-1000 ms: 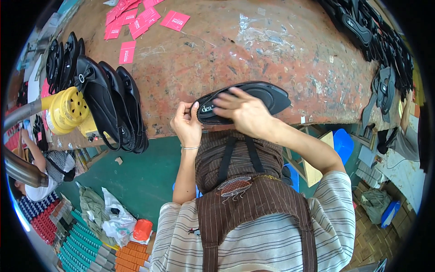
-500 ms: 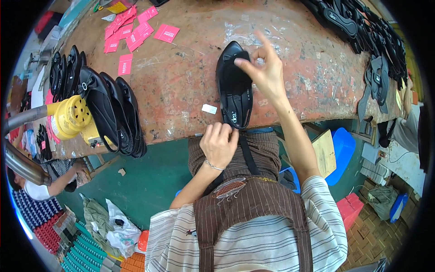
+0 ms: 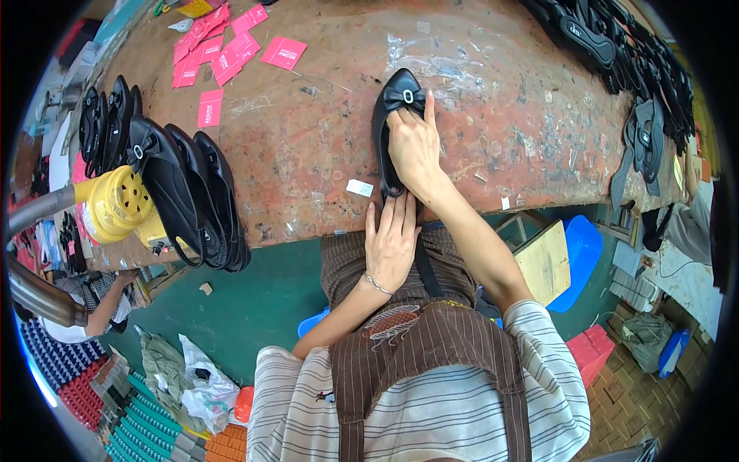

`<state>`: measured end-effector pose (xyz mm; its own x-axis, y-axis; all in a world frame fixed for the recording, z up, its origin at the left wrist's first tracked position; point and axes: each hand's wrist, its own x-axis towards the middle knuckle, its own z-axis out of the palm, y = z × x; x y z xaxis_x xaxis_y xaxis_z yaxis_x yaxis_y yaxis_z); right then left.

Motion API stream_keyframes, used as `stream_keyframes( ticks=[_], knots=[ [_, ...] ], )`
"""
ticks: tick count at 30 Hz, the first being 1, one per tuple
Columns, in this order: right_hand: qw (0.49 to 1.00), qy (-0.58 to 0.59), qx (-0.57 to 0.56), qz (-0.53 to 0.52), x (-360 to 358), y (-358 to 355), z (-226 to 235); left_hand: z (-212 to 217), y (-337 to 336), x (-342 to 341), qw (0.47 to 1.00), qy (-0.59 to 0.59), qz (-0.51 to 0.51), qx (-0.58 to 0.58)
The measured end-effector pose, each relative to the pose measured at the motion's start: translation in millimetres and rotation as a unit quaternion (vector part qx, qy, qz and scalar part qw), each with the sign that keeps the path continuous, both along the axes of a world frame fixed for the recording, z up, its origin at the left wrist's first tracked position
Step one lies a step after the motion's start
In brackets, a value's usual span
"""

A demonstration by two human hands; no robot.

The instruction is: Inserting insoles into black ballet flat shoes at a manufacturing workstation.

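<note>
A black pointed flat shoe (image 3: 379, 115) with a bow and a bright ring-shaped ornament lies on the worktable, toe pointing away from me. My right hand (image 3: 416, 150) reaches into it, fingers stretched; their tips disappear under the upper at the bow. One outer finger lies straight along the shoe's right side. At the heel end, by the table's near edge, my left hand (image 3: 391, 245) lies flat with fingers extended onto the back of the shoe. Just left of the shoe is a small white label (image 3: 359, 188).
Pink cards (image 3: 283, 53) lie scattered at the far left. Black shoes (image 3: 177, 173) stand in a row at the left edge, beside a yellow round fixture (image 3: 122, 204). More black footwear parts (image 3: 589, 46) are heaped at the far right. A blue plastic chair (image 3: 576, 262) stands below the table's right side.
My right hand has come down from above the shoe into it. My left hand has straightened its fingers onto the heel. The bow, hidden or dim before, now shows clearly.
</note>
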<state>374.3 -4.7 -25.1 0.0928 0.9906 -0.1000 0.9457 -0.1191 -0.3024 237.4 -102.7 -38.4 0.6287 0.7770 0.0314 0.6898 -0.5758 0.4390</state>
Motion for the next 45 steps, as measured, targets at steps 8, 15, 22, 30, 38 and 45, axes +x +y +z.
stream_keyframes(
  ticks=[8,15,22,30,38,45],
  knots=[
    [0.986,-0.100,0.135,-0.012,-16,-8,7,-4,2,-1,0.999,-0.024,-0.008,-0.027],
    [0.998,-0.042,-0.026,0.046,-17,-15,27,-6,2,-1,0.999,-0.005,-0.010,-0.041],
    [0.987,-0.145,0.076,0.001,-11,6,-3,-4,6,1,0.999,-0.049,0.008,0.006],
    [0.971,-0.130,0.143,0.142,12,14,-15,12,20,16,0.986,-0.141,0.063,0.056],
    [0.922,0.071,0.374,-0.069,149,159,108,19,92,-40,0.941,-0.228,0.240,0.072],
    [0.905,-0.240,0.312,0.162,218,311,136,134,97,-112,0.955,0.251,0.122,0.096]
  ],
)
